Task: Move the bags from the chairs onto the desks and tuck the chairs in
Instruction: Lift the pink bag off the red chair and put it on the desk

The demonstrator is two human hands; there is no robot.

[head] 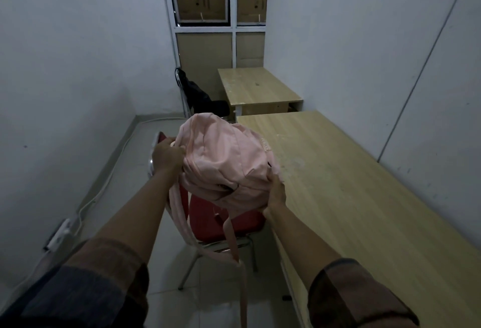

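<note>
A pink backpack (223, 155) hangs in the air above a red chair (208, 219) with metal legs. My left hand (166, 157) grips its top left side, and my right hand (276, 195) holds its lower right corner. Its straps dangle down over the chair seat. To the right lies the near wooden desk (351, 184). Farther back, a black bag (199, 94) rests on a dark chair (221, 110) beside the far wooden desk (257, 88).
White walls close in on the left and right. A white power strip (58, 235) with a cable (104, 187) lies along the left wall on the tiled floor. A window with cardboard behind it fills the far wall.
</note>
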